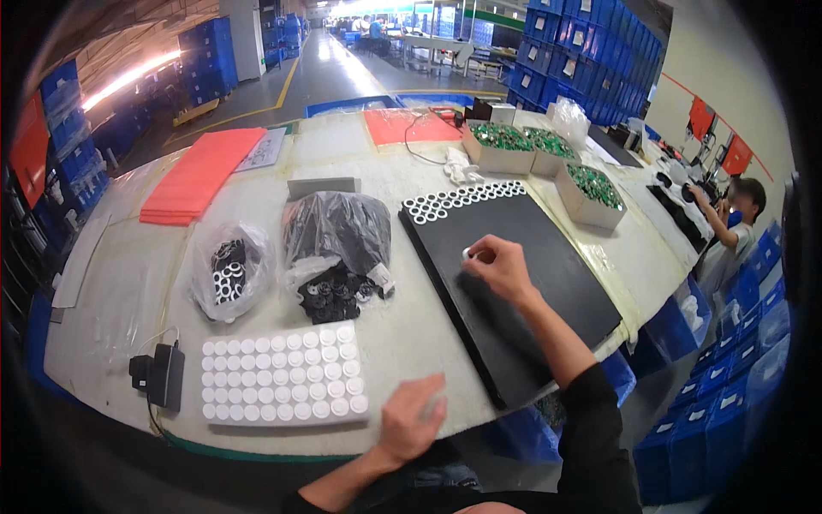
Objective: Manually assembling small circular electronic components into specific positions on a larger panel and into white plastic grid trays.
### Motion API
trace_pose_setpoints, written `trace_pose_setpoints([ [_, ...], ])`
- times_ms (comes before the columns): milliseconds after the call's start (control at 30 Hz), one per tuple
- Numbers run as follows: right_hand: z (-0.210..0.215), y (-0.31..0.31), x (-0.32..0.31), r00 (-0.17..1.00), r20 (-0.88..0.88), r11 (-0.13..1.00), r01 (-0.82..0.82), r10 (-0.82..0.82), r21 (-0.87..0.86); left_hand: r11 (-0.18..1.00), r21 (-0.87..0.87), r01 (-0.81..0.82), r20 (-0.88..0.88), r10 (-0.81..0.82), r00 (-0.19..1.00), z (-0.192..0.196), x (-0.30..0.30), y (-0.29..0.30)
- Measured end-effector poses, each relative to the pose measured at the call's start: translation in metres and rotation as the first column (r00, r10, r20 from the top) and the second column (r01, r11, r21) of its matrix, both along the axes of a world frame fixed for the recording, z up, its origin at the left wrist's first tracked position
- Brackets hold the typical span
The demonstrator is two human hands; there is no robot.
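Note:
Over the black foam board, my right hand pinches a small white ring between thumb and fingertips. At the board's far edge, white rings with dark centres lie in close rows. My left hand hovers by the table's near edge, fingers loosely extended, slightly blurred, with nothing visible in it. To its left sits a white tray of round white caps in neat rows. Beyond that stand a clear bag of black and white rings and a grey plastic bag with black round parts spilling out.
Boxes of green circuit boards stand beyond the foam board. Red sheets lie at the far left. A black power adapter with a cable rests near the left edge. Blue bins and a co-worker are at the right.

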State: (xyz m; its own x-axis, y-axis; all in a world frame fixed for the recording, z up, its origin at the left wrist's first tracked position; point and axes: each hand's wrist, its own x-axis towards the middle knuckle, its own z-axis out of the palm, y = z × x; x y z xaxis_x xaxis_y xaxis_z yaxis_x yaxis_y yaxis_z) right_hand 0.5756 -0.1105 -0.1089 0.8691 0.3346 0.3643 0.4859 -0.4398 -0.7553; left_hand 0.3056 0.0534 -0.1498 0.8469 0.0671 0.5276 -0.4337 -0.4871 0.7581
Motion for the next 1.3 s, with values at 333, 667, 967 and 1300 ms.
trace_pose_setpoints([
  [333,-0.019,0.029,0.118,0.986,0.105,0.969,0.146,-0.127,-0.200,0.945,0.317,0.084,-0.041,-0.075,0.996,-0.012,0.001,-0.006],
  [667,-0.029,0.040,0.135,0.987,0.142,0.965,0.108,-0.076,-0.237,0.928,0.361,0.088,-0.031,-0.082,0.996,-0.010,0.001,-0.003],
  [967,-0.036,0.042,0.139,0.982,0.179,0.978,0.092,-0.058,-0.187,0.936,0.338,0.098,-0.045,-0.088,0.995,-0.013,0.001,-0.005],
  [1300,-0.036,0.036,0.131,0.970,0.232,0.996,0.078,-0.066,-0.042,0.944,0.316,0.097,-0.033,-0.091,0.995,-0.017,-0.001,-0.006],
])
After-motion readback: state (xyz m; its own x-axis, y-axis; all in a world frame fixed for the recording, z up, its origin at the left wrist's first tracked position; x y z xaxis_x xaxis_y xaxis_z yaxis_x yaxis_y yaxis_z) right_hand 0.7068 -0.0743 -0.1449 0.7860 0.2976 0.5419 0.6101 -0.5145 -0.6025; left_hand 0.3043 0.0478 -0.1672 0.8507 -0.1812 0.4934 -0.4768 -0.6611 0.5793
